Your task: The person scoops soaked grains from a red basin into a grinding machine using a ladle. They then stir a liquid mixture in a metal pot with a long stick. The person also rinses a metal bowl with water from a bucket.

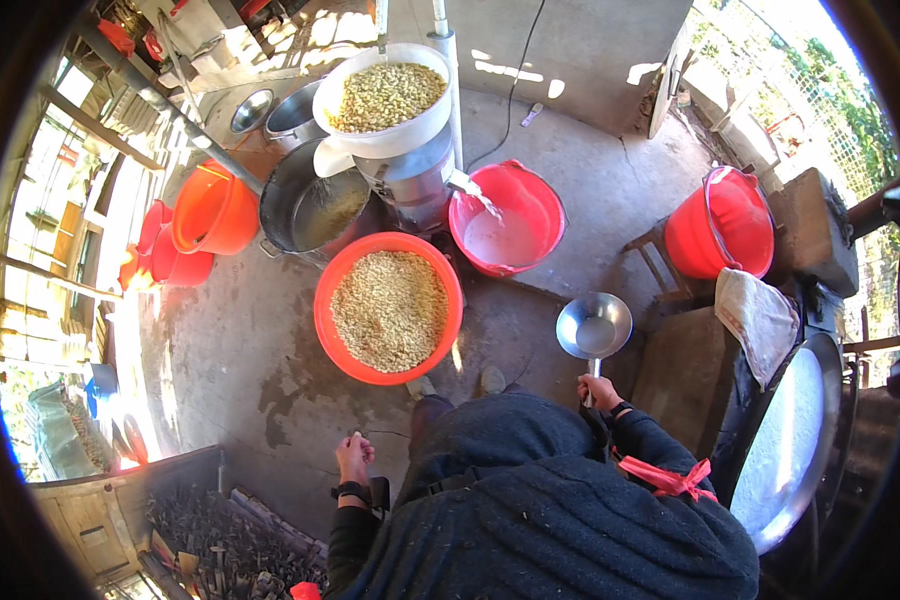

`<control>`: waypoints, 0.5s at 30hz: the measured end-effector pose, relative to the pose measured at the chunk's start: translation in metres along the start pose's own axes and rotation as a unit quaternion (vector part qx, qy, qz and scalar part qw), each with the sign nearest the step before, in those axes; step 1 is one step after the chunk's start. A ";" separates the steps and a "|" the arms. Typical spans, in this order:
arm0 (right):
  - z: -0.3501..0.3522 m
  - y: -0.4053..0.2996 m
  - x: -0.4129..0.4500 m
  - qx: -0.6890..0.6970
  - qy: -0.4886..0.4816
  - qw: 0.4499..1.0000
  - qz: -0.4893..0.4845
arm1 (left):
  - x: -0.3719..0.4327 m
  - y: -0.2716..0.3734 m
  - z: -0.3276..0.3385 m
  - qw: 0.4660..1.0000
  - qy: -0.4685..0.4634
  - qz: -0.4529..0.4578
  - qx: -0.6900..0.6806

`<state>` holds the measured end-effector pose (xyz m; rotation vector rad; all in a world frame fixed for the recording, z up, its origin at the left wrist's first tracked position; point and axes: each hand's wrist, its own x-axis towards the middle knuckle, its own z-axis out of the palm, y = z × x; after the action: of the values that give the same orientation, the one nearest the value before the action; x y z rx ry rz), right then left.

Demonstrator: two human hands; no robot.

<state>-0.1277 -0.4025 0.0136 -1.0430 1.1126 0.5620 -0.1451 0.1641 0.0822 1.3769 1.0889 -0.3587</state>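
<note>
My right hand (600,392) grips the handle of a metal ladle (594,325), its round bowl pointing away from me. My left hand (355,454) hangs at my left side with its fingers curled; whether it holds something small is unclear. In front of my feet stands a red basin (457,300) of pale, wet-looking beans. Behind it, a grinding machine (412,184) carries a white hopper (435,116) full of yellowish soaked beans. Whitish liquid runs from its spout (461,182) into a red bucket (546,202) on its right.
A large black pot (277,196) and an orange bucket (232,217) stand left of the machine. At right, a red bucket (746,225) rests on a wooden stool, near a cloth (754,315) and a wide pan of white liquid (784,435). Firewood (270,517) lies lower left.
</note>
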 end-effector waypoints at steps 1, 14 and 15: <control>0.001 0.000 0.000 -0.012 0.007 1.000 -0.007 | 0.002 -0.002 -0.001 1.000 0.002 0.000 -0.005; 0.011 0.004 -0.024 -0.082 0.039 0.995 -0.047 | 0.011 -0.020 -0.008 0.999 0.014 -0.019 -0.026; 0.013 0.004 -0.027 -0.083 0.044 0.995 -0.045 | 0.012 -0.020 -0.009 1.000 0.010 -0.017 -0.019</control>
<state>-0.1351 -0.3862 0.0380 -1.2659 1.1034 0.5480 -0.1581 0.1719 0.0621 1.3329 1.1304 -0.3479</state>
